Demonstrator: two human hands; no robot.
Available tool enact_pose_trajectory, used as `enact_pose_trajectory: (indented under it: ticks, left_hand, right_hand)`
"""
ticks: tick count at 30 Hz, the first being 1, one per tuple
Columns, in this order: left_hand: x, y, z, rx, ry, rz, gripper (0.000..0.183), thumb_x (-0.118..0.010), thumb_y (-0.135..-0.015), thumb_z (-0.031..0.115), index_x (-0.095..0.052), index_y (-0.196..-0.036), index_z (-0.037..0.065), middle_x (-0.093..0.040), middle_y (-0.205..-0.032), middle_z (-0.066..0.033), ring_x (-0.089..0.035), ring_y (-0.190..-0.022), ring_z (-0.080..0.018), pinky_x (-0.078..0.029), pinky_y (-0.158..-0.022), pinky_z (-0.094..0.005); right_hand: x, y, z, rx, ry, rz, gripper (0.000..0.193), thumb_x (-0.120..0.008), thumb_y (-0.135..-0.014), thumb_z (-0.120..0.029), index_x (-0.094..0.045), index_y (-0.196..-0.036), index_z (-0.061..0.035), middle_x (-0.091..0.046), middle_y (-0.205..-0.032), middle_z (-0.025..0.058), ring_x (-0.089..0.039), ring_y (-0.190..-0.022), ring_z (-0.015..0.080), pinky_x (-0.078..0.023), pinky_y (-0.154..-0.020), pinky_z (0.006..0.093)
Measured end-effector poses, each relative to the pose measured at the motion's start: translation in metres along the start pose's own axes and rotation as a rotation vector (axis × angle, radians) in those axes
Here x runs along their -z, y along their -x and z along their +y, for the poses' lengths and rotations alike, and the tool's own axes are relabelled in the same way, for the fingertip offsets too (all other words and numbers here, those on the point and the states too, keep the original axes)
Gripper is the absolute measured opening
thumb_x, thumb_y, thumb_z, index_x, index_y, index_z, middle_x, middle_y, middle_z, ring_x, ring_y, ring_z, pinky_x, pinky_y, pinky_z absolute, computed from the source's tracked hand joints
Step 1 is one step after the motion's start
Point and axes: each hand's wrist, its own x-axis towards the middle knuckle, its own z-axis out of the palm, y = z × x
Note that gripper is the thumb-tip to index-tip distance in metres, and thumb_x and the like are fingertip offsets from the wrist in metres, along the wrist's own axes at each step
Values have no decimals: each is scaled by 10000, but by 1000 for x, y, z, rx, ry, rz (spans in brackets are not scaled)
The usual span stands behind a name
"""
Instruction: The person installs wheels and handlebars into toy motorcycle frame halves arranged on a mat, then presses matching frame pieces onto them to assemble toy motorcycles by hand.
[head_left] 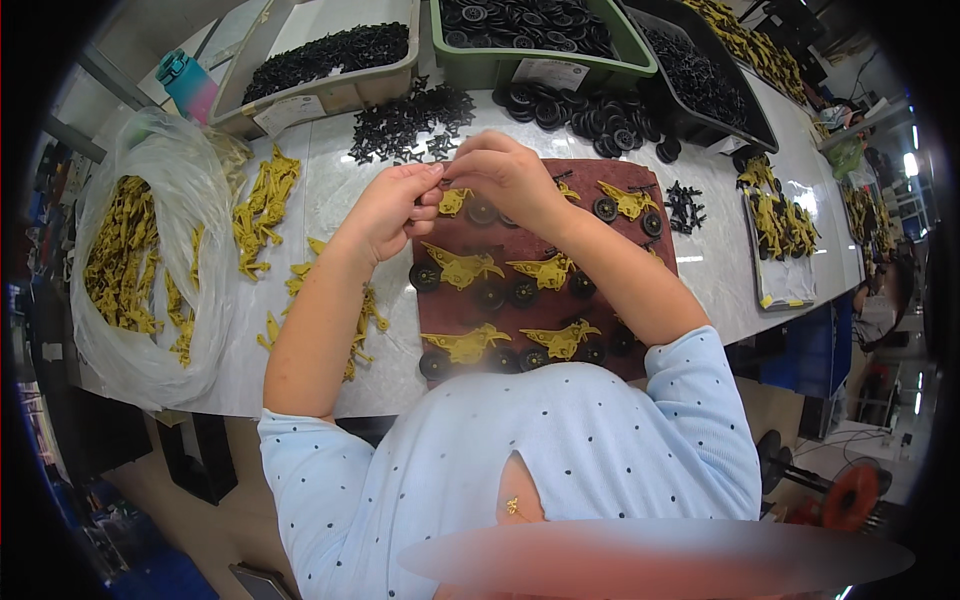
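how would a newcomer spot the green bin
Look along the far side of the pale table. There the green bin, filled with black wheels, stands between a pale bin on its left and a black bin on its right. Its green rim sets it apart from both.

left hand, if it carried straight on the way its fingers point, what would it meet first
The left hand would probably meet the right hand first, close ahead; whether the two touch is unclear.
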Motion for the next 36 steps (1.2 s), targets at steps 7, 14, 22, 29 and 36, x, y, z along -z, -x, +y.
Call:
enact_pose_trajectory:
  ticks: [7,14,22,29,36]
  left_hand:
    - [18,-18,-9,-358,-923,249,208,-602,-882,226,-645,-847,25,-592,-693,-68,-543,-580,-177,-416,-506,-305]
    - [19,-38,-15,-305,-1706,443,249,-755,-710,234,-710,-863,44,-681,-819,-147,-651,-790,-312,-510,-696,-399]
    - [20,-43,-9,-214,-1666,445,243,-799,-641,227,-694,-767,47,-670,-802,-156,-646,-790,-316,-504,-661,-408]
    - [13,-44,-1,-156,-1680,389,201,-775,-630,119,-682,-781,26,-675,-833,-166,-651,-816,-327,-501,-679,-413]
    - [8,-50,-3,-248,-1718,404,189,-720,-662,97,-704,-837,27,-682,-850,-172,-664,-847,-321,-522,-743,-400]
  right_hand:
    - [-3,8,-7,-249,-23,-49,156,-665,-784,-96,-670,-923,-25,-663,-827,110,-648,-769,255,-517,-710,331]
    - [-25,23,-8,-402,206,-178,132,-643,-755,-91,-654,-827,19,-644,-766,208,-636,-729,356,-499,-659,407]
    - [-43,22,-5,-385,321,-202,151,-564,-774,-101,-633,-737,28,-609,-707,240,-610,-705,409,-492,-677,454]
    - [-46,13,-10,-462,372,-288,149,-609,-723,-105,-658,-755,32,-636,-734,234,-640,-740,376,-514,-696,417]
    - [-56,-9,-8,-507,536,-415,226,-650,-691,-165,-672,-777,43,-635,-778,258,-638,-775,391,-520,-711,426]
